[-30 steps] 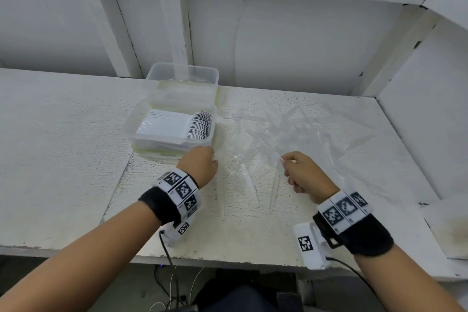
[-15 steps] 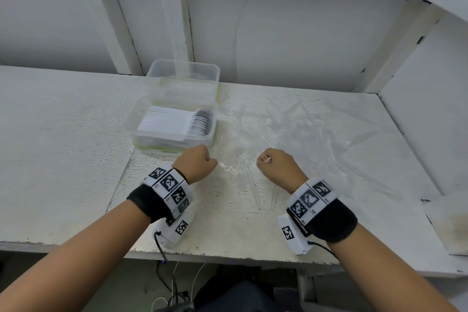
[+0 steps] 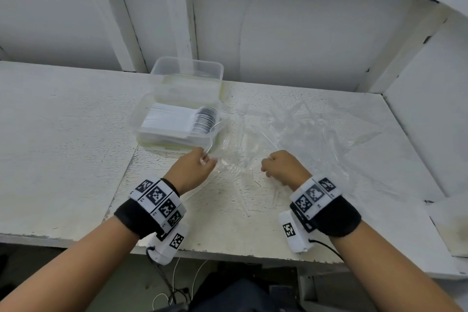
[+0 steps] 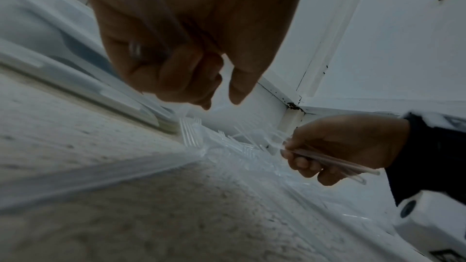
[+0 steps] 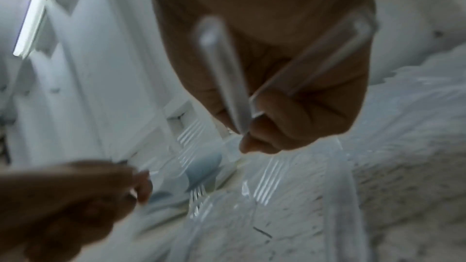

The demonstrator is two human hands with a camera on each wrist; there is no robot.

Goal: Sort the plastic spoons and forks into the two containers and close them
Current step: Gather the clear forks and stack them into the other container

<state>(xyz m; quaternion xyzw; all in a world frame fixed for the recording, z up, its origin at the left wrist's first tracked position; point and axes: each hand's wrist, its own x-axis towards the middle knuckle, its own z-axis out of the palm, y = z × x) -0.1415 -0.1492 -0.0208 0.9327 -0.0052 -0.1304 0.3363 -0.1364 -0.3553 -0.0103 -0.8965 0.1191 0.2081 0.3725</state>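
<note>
Two clear tubs stand at the back left. The near tub (image 3: 141,132) holds a row of stacked white spoons (image 3: 177,120); the far tub (image 3: 187,76) looks empty. Loose clear forks (image 3: 291,129) lie scattered on a clear plastic sheet right of the tubs. My left hand (image 3: 207,159) is curled just in front of the near tub, and the left wrist view shows a clear handle (image 4: 156,33) running through its palm. Level with it to the right, my right hand (image 3: 268,167) grips a few clear fork handles (image 5: 227,79), their tines pointing down at the pile.
The white bench (image 3: 63,147) has a bare stretch to the left of the tubs. A white wall and posts (image 3: 177,20) stand behind, and a side panel (image 3: 430,121) closes the right. The bench's front edge (image 3: 228,253) is near my wrists.
My right hand has pulled back from the fork pile toward me and leftward, closing into a fist round fork handles. The left hand has stayed by the near tub.
</note>
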